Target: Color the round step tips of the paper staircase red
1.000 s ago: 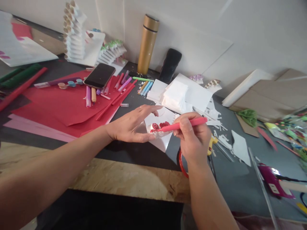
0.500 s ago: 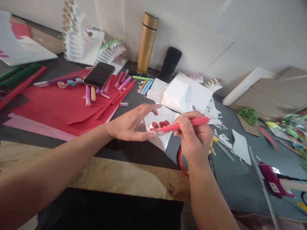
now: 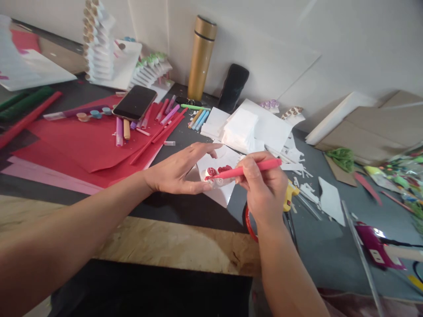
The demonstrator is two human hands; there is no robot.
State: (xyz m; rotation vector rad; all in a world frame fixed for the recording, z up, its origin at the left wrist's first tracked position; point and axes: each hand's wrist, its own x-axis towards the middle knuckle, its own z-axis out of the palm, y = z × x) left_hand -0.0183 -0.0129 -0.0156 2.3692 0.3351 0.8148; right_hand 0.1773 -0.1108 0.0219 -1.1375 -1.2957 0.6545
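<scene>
My right hand (image 3: 264, 187) is closed around a red felt-tip marker (image 3: 231, 172) with its tip pointing left. The tip meets a small cluster of round white swirled pieces (image 3: 210, 172), some of them coloured red and others still white. The cluster sits on a white sheet (image 3: 225, 199) at the table's front. My left hand (image 3: 180, 169) lies beside it with thumb and forefinger spread apart across the sheet. Its thumb tip is at the cluster's lower left edge, and the other fingers are partly hidden.
Left are red paper sheets (image 3: 66, 154), several loose markers and a phone (image 3: 135, 102). Behind stand a gold thermos (image 3: 202, 59), a black case (image 3: 234, 88) and a stack of white squares (image 3: 240, 130). A yellow glue gun (image 3: 291, 193), paper scraps and a magenta device (image 3: 376, 246) lie right.
The marker has shifted slightly left and its tip now lies lower left on the cluster. My right hand has moved a little left with it. My left hand stays nearly in place.
</scene>
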